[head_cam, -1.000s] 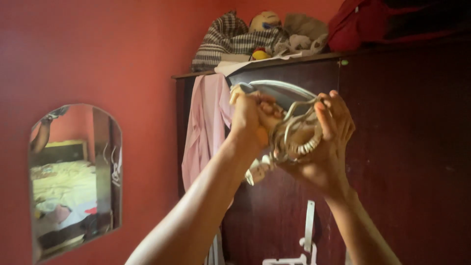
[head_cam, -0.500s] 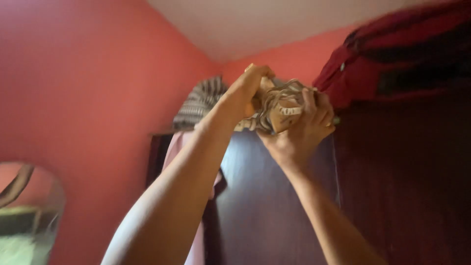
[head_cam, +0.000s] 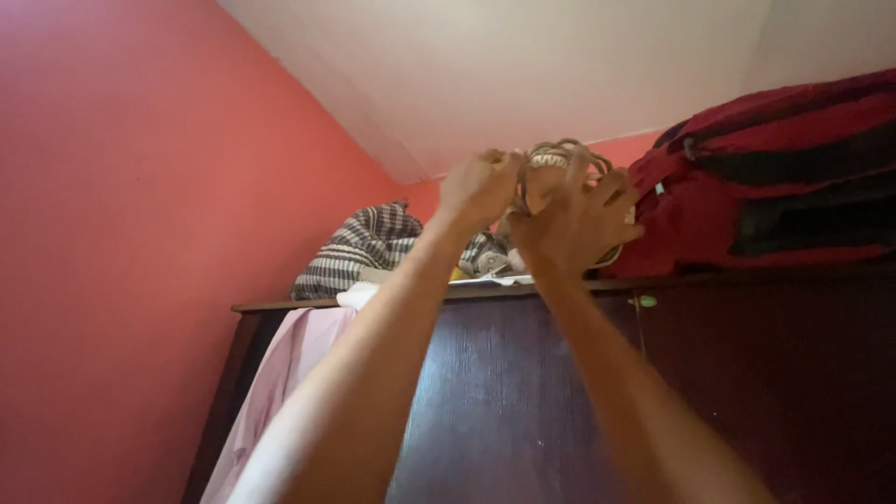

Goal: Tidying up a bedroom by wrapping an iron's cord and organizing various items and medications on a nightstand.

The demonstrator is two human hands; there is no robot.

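Both my arms reach up above the top edge of a dark brown wardrobe (head_cam: 523, 392). My left hand (head_cam: 481, 187) is closed on the handle of a clothes iron, which is mostly hidden behind my hands. My right hand (head_cam: 574, 219) presses on the iron's coiled cord (head_cam: 555, 157), whose loops show just above my fingers. The iron is held over the wardrobe's top, between a striped cloth bundle (head_cam: 359, 245) and a red bag (head_cam: 775, 177).
A pink garment (head_cam: 280, 373) hangs down the wardrobe's left side. Papers and small items (head_cam: 485, 271) lie on top near the edge. A red wall (head_cam: 121, 233) stands to the left and the white ceiling (head_cam: 523, 65) is close above.
My hands have lifted the iron from in front of the wardrobe door up to the wardrobe's top. The view has tilted upward, and the wall mirror has left the frame.
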